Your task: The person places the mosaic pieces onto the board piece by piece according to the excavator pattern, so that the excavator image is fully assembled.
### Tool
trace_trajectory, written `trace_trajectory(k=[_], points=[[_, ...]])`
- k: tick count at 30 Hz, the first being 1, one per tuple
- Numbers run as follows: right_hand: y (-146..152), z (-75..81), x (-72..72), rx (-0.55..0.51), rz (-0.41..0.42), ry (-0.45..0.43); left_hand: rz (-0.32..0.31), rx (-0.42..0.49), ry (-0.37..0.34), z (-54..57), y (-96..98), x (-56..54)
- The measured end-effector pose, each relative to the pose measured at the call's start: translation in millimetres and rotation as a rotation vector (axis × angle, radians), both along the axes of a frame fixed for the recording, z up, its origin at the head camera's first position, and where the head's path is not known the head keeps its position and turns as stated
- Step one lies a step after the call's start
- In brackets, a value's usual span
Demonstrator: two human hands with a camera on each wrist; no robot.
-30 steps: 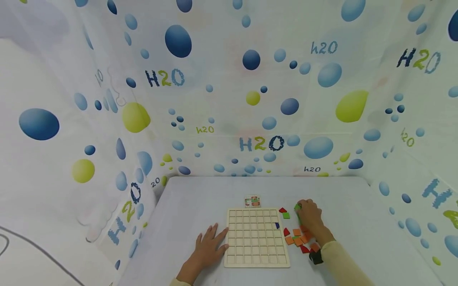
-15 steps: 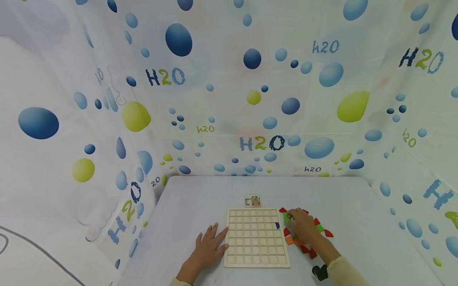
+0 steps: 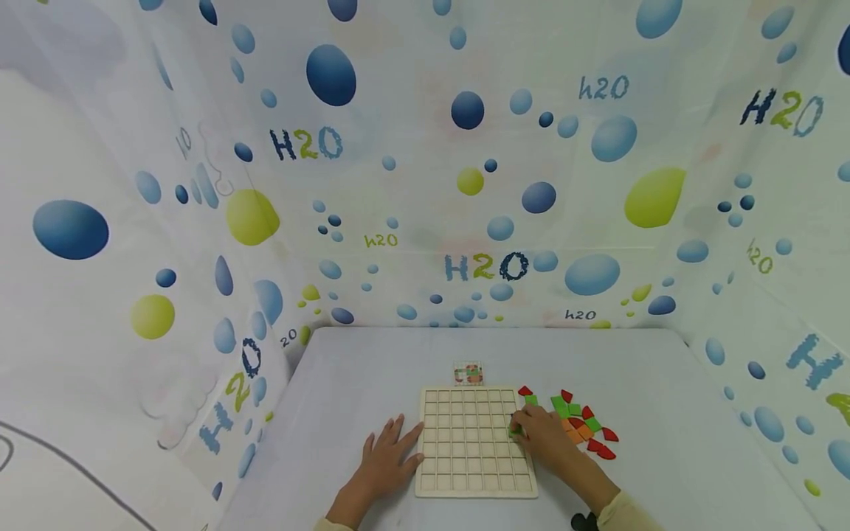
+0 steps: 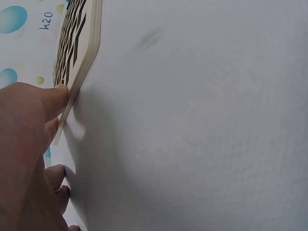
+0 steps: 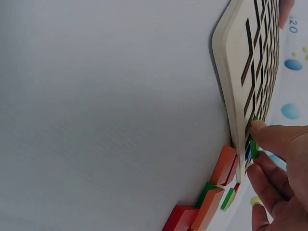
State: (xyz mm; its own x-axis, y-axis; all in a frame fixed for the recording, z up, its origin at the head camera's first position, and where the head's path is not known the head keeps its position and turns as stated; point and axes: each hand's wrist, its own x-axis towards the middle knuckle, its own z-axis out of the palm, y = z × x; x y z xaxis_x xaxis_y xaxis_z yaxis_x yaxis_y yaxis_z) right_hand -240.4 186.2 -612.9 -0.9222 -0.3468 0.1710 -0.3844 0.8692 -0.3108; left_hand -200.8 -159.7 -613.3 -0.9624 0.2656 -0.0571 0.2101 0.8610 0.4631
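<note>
A wooden grid board (image 3: pixel 458 495) lies on the table before me. My left hand (image 3: pixel 390 459) has its fingers spread, with thumb and a fingertip touching the board's left edge. My right hand (image 3: pixel 541 436) is over the board's right columns and pinches a green tile (image 5: pixel 254 147) between thumb and finger. In the right wrist view that tile stands on edge close to the grid cells. A blue piece (image 5: pixel 247 153) shows just behind it; in the head view the right fingers mostly cover it. Right of the board lie loose green tiles (image 3: pixel 558 405), orange tiles (image 3: pixel 572 435) and red rounded pieces (image 3: pixel 606 452).
A small printed card (image 3: pixel 468 373) lies behind the board. Another red piece (image 3: pixel 525 390) and a green tile (image 3: pixel 530 400) are by the board's back right corner. A patterned curtain (image 3: pixel 425 184) stands behind the white table (image 3: pixel 372 369).
My right hand moved from the loose tiles leftward onto the board's right side, carrying a green tile. The left hand and the board stayed in place.
</note>
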Motion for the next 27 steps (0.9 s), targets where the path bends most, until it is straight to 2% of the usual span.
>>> trace_trajectory(k=[6, 15, 20, 27], points=[[0.0, 1.6, 5.2, 0.009, 0.004, -0.013, 0.001, -0.001, -0.003, -2.3, 0.0, -0.3], [0.3, 5.9, 8.2, 0.007, -0.001, -0.019, 0.002, -0.001, -0.021, 2.7, 1.3, 0.0], [-0.5, 3.7, 9.8, 0.003, -0.033, -0.016, 0.002, 0.001, -0.019, 4.8, 1.7, 1.8], [7.0, 3.3, 6.6, -0.074, -0.09, -0.037, 0.004, 0.01, -0.02, 4.6, 0.9, 1.7]])
